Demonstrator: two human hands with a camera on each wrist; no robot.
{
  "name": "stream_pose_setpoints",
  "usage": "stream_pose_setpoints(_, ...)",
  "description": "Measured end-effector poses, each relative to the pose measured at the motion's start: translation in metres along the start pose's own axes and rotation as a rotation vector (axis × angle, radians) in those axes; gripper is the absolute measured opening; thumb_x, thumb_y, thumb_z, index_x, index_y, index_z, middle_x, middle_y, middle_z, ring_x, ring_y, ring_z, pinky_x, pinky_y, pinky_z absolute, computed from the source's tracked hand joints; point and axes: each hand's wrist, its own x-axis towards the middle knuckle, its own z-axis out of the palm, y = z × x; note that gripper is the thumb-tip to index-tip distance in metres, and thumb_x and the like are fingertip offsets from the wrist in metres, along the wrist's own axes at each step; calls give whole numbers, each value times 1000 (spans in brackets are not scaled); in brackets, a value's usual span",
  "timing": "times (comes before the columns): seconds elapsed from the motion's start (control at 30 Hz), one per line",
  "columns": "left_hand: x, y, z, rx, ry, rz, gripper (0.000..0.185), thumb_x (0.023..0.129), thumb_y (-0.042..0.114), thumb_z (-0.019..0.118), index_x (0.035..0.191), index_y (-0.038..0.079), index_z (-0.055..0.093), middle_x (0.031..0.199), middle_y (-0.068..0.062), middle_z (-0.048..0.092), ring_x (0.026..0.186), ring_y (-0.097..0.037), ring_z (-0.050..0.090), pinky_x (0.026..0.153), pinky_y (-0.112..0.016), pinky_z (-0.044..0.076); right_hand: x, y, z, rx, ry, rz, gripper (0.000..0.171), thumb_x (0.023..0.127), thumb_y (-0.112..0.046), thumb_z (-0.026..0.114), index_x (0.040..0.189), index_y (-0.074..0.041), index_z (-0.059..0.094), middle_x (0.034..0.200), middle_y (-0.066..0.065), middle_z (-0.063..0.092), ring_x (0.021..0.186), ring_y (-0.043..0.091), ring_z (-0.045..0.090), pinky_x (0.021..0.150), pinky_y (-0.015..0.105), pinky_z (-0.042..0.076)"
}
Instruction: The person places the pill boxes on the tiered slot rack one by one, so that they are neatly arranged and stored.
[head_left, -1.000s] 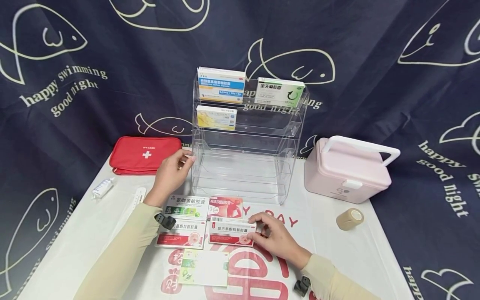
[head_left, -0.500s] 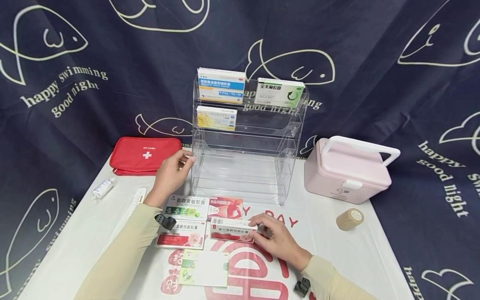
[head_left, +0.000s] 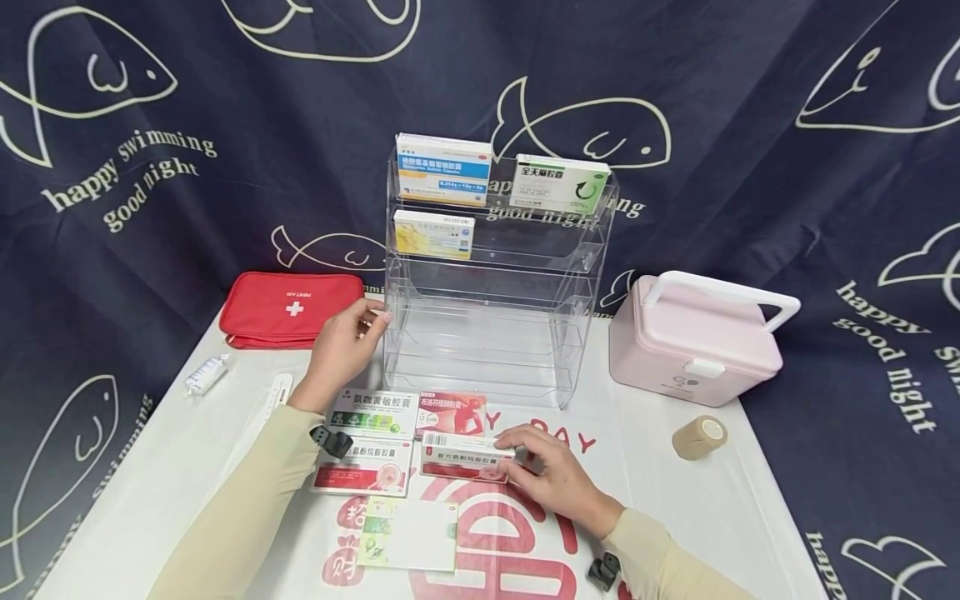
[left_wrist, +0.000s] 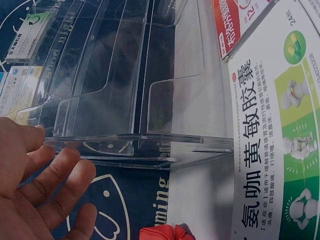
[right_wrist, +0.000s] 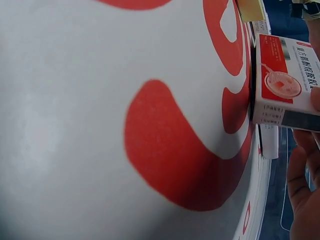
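In the head view my right hand pinches the right end of a red-and-white medicine box. The box is tilted up on the table, its top side and barcode facing the camera; the right wrist view shows its red printed face too. My left hand holds the left side edge of a clear tiered display rack, thumb and fingers about the panel in the left wrist view. Before the rack lie a green-and-white box, a pink-red box, another red-and-white box and a pale green box.
On the rack's upper tiers stand a blue-white box, a green-white box and a yellow-white box. A red first aid pouch and small white packet lie left. At right are a pink case and tan roll.
The red-and-white box under my right hand has tipped back, showing more of its top side and less of its front. My left hand stays at the rack.
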Motion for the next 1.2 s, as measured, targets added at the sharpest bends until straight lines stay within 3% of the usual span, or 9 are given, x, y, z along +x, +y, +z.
stream_pose_setpoints(0.57, -1, -1, 0, 2, -3, 5, 29, 101, 30, 65, 121, 9, 66, 95, -8, 71, 81, -25, 65, 72, -43, 48, 1, 1, 1, -22, 4, -12, 41, 86, -2, 81, 120, -20, 67, 121, -4, 66, 94, 11, 61, 62, 32, 53)
stream_pose_setpoints(0.77, -1, -2, 1, 2, -2, 1, 29, 101, 30, 65, 121, 9, 66, 95, -8, 70, 81, -25, 65, 72, -43, 48, 11, 0, -4, 8, 53, -34, 39, 86, 2, 79, 118, -17, 69, 119, 0, 68, 98, 15, 63, 64, 31, 53)
stream_pose_setpoints(0.97, 0, -2, 1, -7, -4, -1, 29, 101, 31, 65, 122, 10, 66, 95, -7, 70, 81, -24, 65, 72, -43, 48, 39, -5, -33, 96, 119, 29, 34, 85, 8, 77, 114, -8, 72, 118, 9, 69, 92, 17, 64, 64, 32, 55)
stream_pose_setpoints(1.2, -1, -2, 1, -1, -4, -2, 29, 101, 31, 65, 121, 10, 66, 94, -7, 70, 81, -24, 64, 72, -43, 48, 94, -13, -95, 113, 211, 35, 31, 86, 15, 70, 115, 4, 68, 117, 15, 67, 90, 20, 64, 68, 24, 54)
